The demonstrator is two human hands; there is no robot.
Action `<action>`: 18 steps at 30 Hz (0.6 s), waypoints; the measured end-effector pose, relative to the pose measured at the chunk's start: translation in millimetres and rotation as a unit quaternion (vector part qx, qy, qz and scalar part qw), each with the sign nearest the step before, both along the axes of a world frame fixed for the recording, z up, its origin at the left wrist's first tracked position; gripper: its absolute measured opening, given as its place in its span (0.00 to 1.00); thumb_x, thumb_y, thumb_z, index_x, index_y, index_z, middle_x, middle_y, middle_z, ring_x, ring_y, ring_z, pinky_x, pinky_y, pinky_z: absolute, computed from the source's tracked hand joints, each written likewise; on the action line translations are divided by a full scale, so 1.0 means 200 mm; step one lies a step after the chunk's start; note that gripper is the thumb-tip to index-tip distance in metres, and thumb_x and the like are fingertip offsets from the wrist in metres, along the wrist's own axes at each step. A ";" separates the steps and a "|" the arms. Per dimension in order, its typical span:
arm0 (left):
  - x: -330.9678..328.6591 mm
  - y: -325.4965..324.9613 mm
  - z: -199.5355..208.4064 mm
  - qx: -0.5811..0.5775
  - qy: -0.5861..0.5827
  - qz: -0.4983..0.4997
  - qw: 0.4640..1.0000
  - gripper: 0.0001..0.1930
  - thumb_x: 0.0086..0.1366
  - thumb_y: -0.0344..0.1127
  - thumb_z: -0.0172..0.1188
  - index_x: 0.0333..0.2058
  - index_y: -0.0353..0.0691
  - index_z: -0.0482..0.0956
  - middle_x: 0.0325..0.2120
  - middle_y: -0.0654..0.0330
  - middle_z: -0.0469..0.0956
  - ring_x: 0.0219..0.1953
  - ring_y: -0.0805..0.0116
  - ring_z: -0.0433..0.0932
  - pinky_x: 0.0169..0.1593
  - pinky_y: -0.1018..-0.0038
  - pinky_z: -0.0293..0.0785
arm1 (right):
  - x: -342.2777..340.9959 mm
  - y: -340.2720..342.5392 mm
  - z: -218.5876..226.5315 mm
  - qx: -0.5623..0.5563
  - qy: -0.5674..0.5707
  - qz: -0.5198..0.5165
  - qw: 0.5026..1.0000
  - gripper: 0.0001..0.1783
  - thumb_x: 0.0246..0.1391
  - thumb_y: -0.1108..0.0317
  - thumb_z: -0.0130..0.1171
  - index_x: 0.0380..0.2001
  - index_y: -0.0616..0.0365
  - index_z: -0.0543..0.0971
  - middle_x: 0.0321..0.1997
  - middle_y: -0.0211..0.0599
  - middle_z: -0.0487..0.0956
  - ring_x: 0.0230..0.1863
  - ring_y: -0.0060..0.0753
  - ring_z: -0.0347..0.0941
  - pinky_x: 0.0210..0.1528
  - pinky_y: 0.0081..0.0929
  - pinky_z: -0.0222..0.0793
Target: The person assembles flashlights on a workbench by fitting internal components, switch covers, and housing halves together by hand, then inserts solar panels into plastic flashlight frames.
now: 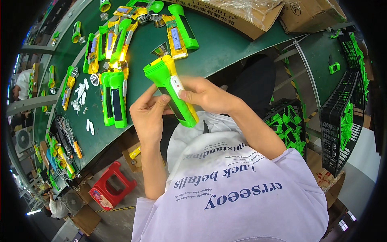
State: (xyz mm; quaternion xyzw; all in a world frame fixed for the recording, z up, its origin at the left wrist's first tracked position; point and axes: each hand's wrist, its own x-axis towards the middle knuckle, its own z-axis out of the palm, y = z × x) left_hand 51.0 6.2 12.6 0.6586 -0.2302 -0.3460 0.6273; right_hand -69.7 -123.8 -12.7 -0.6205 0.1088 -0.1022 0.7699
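Observation:
Between my two hands is a green and yellow flashlight (162,76), tilted with its wide head up and to the left. A white switch panel (176,86) sits on its side, and a dark panel runs along its green face. My left hand (148,111) grips the body from the left, thumb on the green shell. My right hand (209,95) holds the other side, its thumb pressing by the lower end of the white switch panel. Just beyond, on the green table (151,52), lies an opened flashlight half (175,38) with a blue battery cell and a reflector.
More flashlight shells (115,99) lie in a pile to the left, beside small white parts (80,94). Cardboard boxes (242,16) stand at the back right. Black crates (336,121) with green parts are at the right, a red stool (113,183) at the lower left.

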 end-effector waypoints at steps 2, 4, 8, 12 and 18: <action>-0.01 -0.01 0.02 0.020 -0.002 -0.008 1.000 0.18 0.62 0.28 0.62 0.50 0.25 0.74 0.29 0.52 0.81 0.27 0.69 0.81 0.28 0.79 0.80 | 0.00 -0.01 0.02 -0.055 0.012 0.002 0.998 0.19 0.66 0.56 0.47 0.46 0.64 0.72 0.40 0.38 0.73 0.38 0.31 0.70 0.43 0.29 0.68; 0.00 -0.01 0.03 0.040 -0.006 -0.014 0.999 0.18 0.63 0.29 0.62 0.49 0.25 0.74 0.29 0.53 0.81 0.27 0.70 0.81 0.28 0.79 0.80 | -0.01 -0.02 0.03 -0.110 0.023 0.005 0.994 0.19 0.66 0.56 0.46 0.45 0.65 0.71 0.42 0.40 0.73 0.40 0.35 0.70 0.45 0.31 0.68; 0.03 -0.01 -0.03 0.045 0.031 -0.055 0.997 0.16 0.63 0.28 0.60 0.48 0.25 0.74 0.30 0.52 0.81 0.28 0.69 0.82 0.30 0.78 0.80 | -0.02 -0.03 0.04 -0.128 0.021 0.021 0.991 0.20 0.66 0.57 0.46 0.47 0.66 0.71 0.46 0.44 0.71 0.44 0.41 0.70 0.48 0.33 0.67; 0.02 -0.01 -0.04 0.027 0.071 -0.047 0.996 0.14 0.63 0.28 0.60 0.45 0.25 0.76 0.31 0.51 0.81 0.28 0.67 0.82 0.32 0.76 0.81 | -0.03 -0.01 0.01 -0.048 0.012 0.020 0.999 0.20 0.66 0.57 0.48 0.49 0.65 0.71 0.47 0.40 0.71 0.43 0.33 0.71 0.44 0.30 0.70; 0.03 0.01 -0.05 0.000 0.071 -0.059 0.996 0.16 0.64 0.34 0.61 0.44 0.27 0.77 0.30 0.55 0.81 0.27 0.70 0.81 0.31 0.75 0.82 | -0.04 -0.02 0.01 0.000 0.004 0.043 0.999 0.21 0.65 0.57 0.51 0.50 0.64 0.71 0.43 0.33 0.69 0.37 0.22 0.69 0.36 0.20 0.70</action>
